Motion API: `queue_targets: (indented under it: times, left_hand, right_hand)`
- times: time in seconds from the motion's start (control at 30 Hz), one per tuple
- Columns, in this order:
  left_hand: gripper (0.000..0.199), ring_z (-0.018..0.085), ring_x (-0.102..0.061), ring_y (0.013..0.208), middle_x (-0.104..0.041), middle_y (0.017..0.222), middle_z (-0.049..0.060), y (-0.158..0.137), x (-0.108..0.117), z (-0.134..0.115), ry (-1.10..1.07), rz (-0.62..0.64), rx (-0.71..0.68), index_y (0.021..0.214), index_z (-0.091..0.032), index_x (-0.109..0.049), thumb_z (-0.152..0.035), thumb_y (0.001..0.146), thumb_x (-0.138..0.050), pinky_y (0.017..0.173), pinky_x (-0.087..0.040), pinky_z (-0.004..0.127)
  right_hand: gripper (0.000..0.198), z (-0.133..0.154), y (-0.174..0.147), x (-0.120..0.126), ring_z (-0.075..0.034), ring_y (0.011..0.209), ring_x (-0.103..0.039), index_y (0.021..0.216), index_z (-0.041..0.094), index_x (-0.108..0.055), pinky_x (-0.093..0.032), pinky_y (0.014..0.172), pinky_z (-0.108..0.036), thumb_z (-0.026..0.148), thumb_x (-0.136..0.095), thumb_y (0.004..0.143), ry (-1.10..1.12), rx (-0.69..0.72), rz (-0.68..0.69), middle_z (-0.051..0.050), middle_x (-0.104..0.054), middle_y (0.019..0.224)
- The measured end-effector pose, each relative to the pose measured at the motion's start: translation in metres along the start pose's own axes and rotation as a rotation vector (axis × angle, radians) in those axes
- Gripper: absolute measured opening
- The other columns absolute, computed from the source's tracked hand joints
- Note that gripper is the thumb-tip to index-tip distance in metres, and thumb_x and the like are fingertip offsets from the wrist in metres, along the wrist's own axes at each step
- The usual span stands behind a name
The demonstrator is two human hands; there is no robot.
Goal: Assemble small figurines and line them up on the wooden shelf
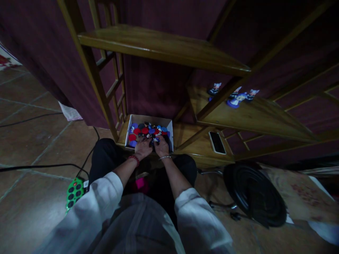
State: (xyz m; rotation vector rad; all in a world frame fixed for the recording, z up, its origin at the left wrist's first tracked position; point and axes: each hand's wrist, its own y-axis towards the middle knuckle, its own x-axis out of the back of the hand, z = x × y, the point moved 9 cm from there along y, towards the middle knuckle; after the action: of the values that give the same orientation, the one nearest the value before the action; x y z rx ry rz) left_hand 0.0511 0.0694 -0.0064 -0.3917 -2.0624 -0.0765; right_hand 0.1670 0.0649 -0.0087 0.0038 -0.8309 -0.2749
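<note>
A: State of the fingers?

B: Both hands reach over the near side of the box (150,120). The left hand (143,149) has its fingers bent down among the contents; whether they grip anything, I cannot tell. The right hand (161,146) is just beside it, fingers at a small blue-and-white figure (156,140). Whether they are closed on it cannot be made out.

A: Position of that figure?

B: Between the two hands, at the near side of the box.

A: Other contents?

B: Red discs (132,137), blue discs (151,131) and dark pieces, mixed together, with more small figures among them. Too small for an exact count.

A: Wrists?

B: A red bracelet (134,159) on the left, a pale one (165,157) on the right.

A: Surroundings?

B: The box sits on a wooden lower shelf (185,134). A phone (217,143), screen dark, lies on the same shelf, well to the right. Several figures (237,100) stand on the shelf above, partly behind a post. On the floor, a green power strip (74,192) is at the left, and a black round-seated stool (255,194) at the right.
</note>
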Motion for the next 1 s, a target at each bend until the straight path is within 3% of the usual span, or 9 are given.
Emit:
queue_targets:
  times: [0.2, 0.4, 0.6, 0.73, 1.0]
  left_hand:
    - [0.040, 0.021, -0.050, 0.114, -0.058, 0.121, 0.005, 0.005, -0.003, 0.009, -0.040, 0.029, 0.071, 0.121, -0.025, -0.053, -0.029, 0.083, -0.041, 0.095, -0.039, 0.033]
    - [0.042, 0.023, -0.053, 0.110, -0.057, 0.122, 0.007, 0.006, -0.005, 0.014, -0.029, 0.025, 0.094, 0.125, -0.027, -0.051, -0.031, 0.083, -0.043, 0.092, -0.041, 0.034]
    - [0.044, 0.022, -0.055, 0.108, -0.057, 0.123, 0.006, 0.004, -0.005, 0.013, -0.022, 0.044, 0.105, 0.127, -0.028, -0.048, -0.031, 0.083, -0.043, 0.091, -0.042, 0.033]
    - [0.046, 0.021, -0.056, 0.107, -0.057, 0.122, 0.006, 0.005, -0.003, 0.014, -0.034, 0.045, 0.124, 0.128, -0.028, -0.047, -0.029, 0.082, -0.044, 0.090, -0.043, 0.033]
    - [0.041, 0.018, -0.055, 0.107, -0.060, 0.120, 0.002, 0.009, -0.005, 0.021, -0.141, 0.044, 0.182, 0.125, -0.031, -0.050, -0.036, 0.086, -0.042, 0.090, -0.043, 0.030]
  right_hand:
    - [0.026, -0.009, 0.007, -0.006, -0.019, 0.090, -0.060, 0.101, 0.022, -0.059, -0.046, 0.083, -0.034, 0.019, -0.055, 0.076, 0.069, -0.057, 0.041, -0.004, -0.065, 0.095]
    - [0.024, -0.026, 0.012, -0.012, -0.018, 0.091, -0.059, 0.094, 0.021, -0.062, -0.047, 0.085, -0.035, 0.022, -0.057, 0.071, 0.315, -0.072, -0.015, -0.003, -0.066, 0.098]
    - [0.030, -0.042, 0.015, -0.020, -0.018, 0.080, -0.062, 0.088, 0.019, -0.064, -0.052, 0.071, -0.033, 0.036, -0.065, 0.063, 0.551, -0.186, -0.014, -0.003, -0.068, 0.088]
    - [0.039, -0.039, 0.011, -0.021, -0.015, 0.063, -0.062, 0.091, 0.018, -0.064, -0.051, 0.060, -0.030, 0.041, -0.066, 0.060, 0.653, -0.272, 0.042, -0.003, -0.068, 0.080]
    - [0.039, -0.031, 0.008, -0.016, -0.013, 0.063, -0.063, 0.100, 0.019, -0.063, -0.052, 0.060, -0.025, 0.039, -0.063, 0.067, 0.689, -0.291, 0.098, 0.000, -0.068, 0.076]
